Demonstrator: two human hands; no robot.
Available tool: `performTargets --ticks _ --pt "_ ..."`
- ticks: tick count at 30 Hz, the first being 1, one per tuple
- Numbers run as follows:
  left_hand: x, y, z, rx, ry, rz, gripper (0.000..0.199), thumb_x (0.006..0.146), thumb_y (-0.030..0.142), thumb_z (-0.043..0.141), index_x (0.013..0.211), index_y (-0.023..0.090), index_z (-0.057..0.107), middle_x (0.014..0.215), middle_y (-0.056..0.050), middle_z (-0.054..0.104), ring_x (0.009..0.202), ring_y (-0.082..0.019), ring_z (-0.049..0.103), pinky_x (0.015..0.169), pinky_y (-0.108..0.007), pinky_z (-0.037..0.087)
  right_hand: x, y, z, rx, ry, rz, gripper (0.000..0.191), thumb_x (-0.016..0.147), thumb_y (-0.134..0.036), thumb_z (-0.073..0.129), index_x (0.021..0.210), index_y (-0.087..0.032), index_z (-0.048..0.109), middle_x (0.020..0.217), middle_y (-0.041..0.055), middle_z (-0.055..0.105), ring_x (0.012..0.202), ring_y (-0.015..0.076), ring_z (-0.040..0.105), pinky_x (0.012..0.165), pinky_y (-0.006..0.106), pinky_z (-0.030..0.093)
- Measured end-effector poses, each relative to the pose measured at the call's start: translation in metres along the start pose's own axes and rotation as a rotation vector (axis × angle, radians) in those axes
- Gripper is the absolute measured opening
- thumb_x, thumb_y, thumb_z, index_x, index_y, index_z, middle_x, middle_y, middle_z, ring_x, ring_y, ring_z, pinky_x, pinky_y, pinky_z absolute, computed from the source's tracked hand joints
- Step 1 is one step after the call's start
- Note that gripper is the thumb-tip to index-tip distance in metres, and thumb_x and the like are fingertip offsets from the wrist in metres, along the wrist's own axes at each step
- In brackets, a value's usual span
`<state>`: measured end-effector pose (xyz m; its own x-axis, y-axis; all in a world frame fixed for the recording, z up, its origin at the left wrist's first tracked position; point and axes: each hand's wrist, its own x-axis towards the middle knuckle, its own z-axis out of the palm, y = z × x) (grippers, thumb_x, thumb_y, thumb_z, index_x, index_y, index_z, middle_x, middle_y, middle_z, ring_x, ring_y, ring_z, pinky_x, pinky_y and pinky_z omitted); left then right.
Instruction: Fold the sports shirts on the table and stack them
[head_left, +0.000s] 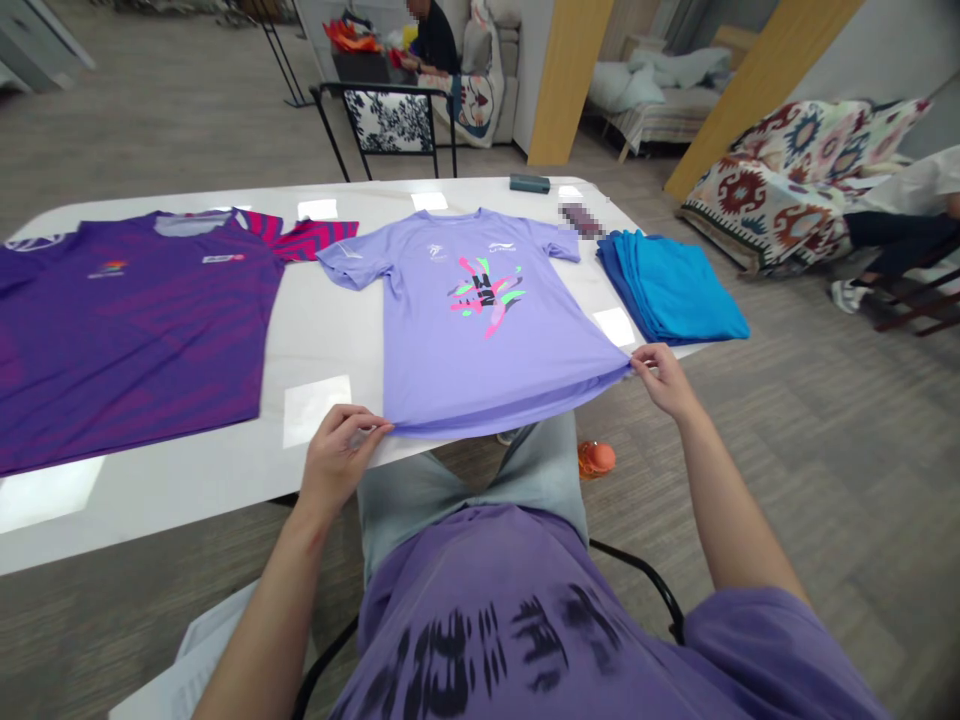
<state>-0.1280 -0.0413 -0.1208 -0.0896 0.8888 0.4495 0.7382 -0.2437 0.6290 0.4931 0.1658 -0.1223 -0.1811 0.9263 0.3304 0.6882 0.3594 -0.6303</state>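
Note:
A light purple T-shirt [450,350] lies spread on the white table [300,360], its printed front up and its hem toward me. My left hand [343,450] pinches the left corner of that hem at the table's near edge. At the hem's right corner, my right hand [661,378] has its fingers closed on the fabric. The hem hangs slightly over the edge between my hands. To the left lies a dark purple shirt [150,320] with pink striped sleeve, also spread flat.
Folded blue clothes [675,290] are stacked at the table's right end. A dark case [529,184] lies at the far edge, beyond which stands a chair [390,120]. An orange object [598,458] is on the floor. Two other people sit farther off.

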Motion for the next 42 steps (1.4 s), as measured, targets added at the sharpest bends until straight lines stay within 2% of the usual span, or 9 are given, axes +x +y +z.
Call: performTargets --ticks 8,12,15,18,24,30,35,38,42 --pt "-0.023 -0.005 -0.014 0.123 -0.205 0.044 0.016 0.104 0.041 0.074 0.104 0.032 0.087 0.114 -0.009 0.079 0.108 -0.030 0.075 0.097 -0.051 0.062 -0.026 0.010 -0.007 -0.080 -0.052 -0.113 0.020 0.099 -0.058 0.071 0.104 -0.039 0.077 0.130 0.0110 0.074 0.127 0.0415 0.072 0.120 0.074 0.054" --pt "-0.001 -0.001 -0.020 0.084 -0.199 0.047 0.016 0.106 0.042 0.071 0.110 0.034 0.085 0.128 -0.009 0.078 0.122 -0.032 0.074 0.108 -0.055 0.059 -0.007 -0.002 -0.008 -0.182 -0.047 -0.125 0.024 0.098 -0.059 0.074 0.110 -0.038 0.079 0.133 0.0102 0.076 0.128 0.0436 0.072 0.116 0.076 0.054" --pt "0.060 -0.016 -0.018 0.045 -0.118 0.040 0.023 0.109 0.040 0.065 0.126 0.030 0.079 0.134 -0.009 0.077 0.129 -0.030 0.072 0.118 -0.052 0.056 0.043 -0.022 0.002 -0.227 -0.007 -0.113 0.032 0.104 -0.060 0.067 0.121 -0.035 0.079 0.125 0.0126 0.079 0.123 0.0433 0.074 0.111 0.073 0.057" --pt "0.157 -0.054 -0.001 0.067 -0.047 0.041 0.037 0.113 0.044 0.055 0.141 0.025 0.072 0.143 -0.011 0.074 0.138 -0.029 0.068 0.127 -0.049 0.050 0.124 -0.043 0.032 -0.182 -0.051 -0.146 0.042 0.109 -0.060 0.058 0.135 -0.032 0.076 0.132 0.0140 0.079 0.126 0.0412 0.074 0.109 0.065 0.061" --pt "0.358 -0.146 0.078 0.169 -0.152 -0.031 0.059 0.117 0.046 0.031 0.157 0.014 0.062 0.158 -0.018 0.066 0.154 -0.026 0.058 0.136 -0.045 0.041 0.323 -0.048 0.133 -0.228 -0.158 -0.096 0.061 0.113 -0.063 0.042 0.152 -0.024 0.069 0.153 0.0146 0.072 0.140 0.0378 0.069 0.125 0.066 0.054" --pt "0.433 -0.205 0.139 0.440 -0.322 -0.206 0.086 0.112 0.072 0.036 0.180 0.020 0.040 0.186 -0.015 0.036 0.177 -0.038 0.023 0.143 -0.066 0.018 0.439 -0.011 0.205 -0.377 -0.280 0.026 0.076 0.106 -0.075 0.055 0.165 -0.029 0.061 0.180 0.0132 0.047 0.168 0.0504 0.038 0.129 0.095 0.011" --pt "0.459 -0.228 0.130 0.495 -0.342 -0.270 0.097 0.102 0.089 0.041 0.181 0.033 0.040 0.192 -0.009 0.020 0.179 -0.043 0.011 0.141 -0.073 0.008 0.470 0.001 0.214 -0.531 -0.355 0.072 0.088 0.107 -0.086 0.039 0.181 -0.037 0.037 0.191 0.0106 0.024 0.175 0.0508 0.020 0.127 0.096 0.006" --pt "0.461 -0.223 0.116 0.360 -0.245 -0.266 0.085 0.107 0.080 0.041 0.178 0.033 0.046 0.189 -0.011 0.029 0.177 -0.041 0.020 0.141 -0.069 0.012 0.469 -0.020 0.208 -0.559 -0.354 0.070 0.081 0.113 -0.076 0.031 0.182 -0.033 0.033 0.190 0.0120 0.026 0.175 0.0488 0.021 0.128 0.094 0.006" --pt "0.431 -0.222 0.077 0.316 0.047 -0.218 0.062 0.111 0.061 0.047 0.162 0.029 0.062 0.166 -0.015 0.057 0.160 -0.039 0.045 0.138 -0.065 0.026 0.391 -0.091 0.189 -0.476 -0.152 -0.121 0.069 0.117 -0.058 0.039 0.172 -0.018 0.051 0.169 0.0214 0.057 0.159 0.0431 0.050 0.134 0.075 0.029"
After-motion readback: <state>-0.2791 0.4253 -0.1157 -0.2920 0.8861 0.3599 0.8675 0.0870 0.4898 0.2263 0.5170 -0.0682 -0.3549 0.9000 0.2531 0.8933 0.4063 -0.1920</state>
